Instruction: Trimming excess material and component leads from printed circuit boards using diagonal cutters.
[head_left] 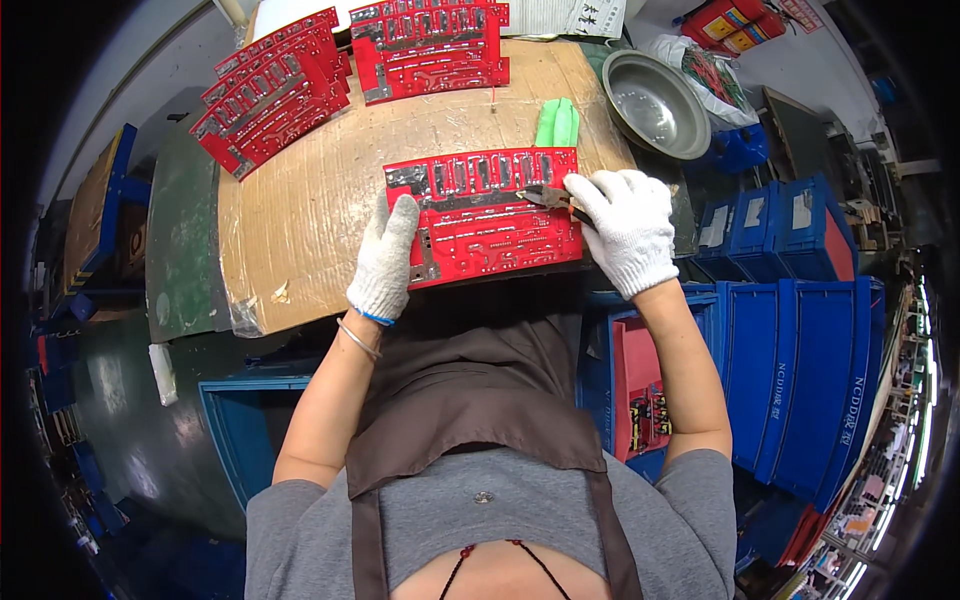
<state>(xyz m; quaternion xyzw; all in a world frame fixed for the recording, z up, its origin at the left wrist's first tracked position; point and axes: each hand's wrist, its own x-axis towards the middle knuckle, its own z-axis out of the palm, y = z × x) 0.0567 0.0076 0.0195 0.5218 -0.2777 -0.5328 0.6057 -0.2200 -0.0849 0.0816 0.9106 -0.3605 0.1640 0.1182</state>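
Note:
A red circuit board [500, 250], solder side up, lies tilted at the front of the cardboard-covered table. Its left edge is gripped by my left hand [384, 255] in a white knit glove, thumb on top and the other fingers partly hidden at the board's edge. In my gloved right hand [632, 225] is a pair of cutting pliers [545, 197]. Their jaws rest on or just over the dark band across the board's upper right half; whether they touch a lead cannot be made out. The plier handles are mostly hidden by the glove.
More red boards stand at the far left [272, 105] and far middle [430, 50] of the cardboard [290, 230]. Behind my board is a bright green piece [558, 124]. A metal bowl [655, 105] sits far right. Blue bins [790, 230] line the right side.

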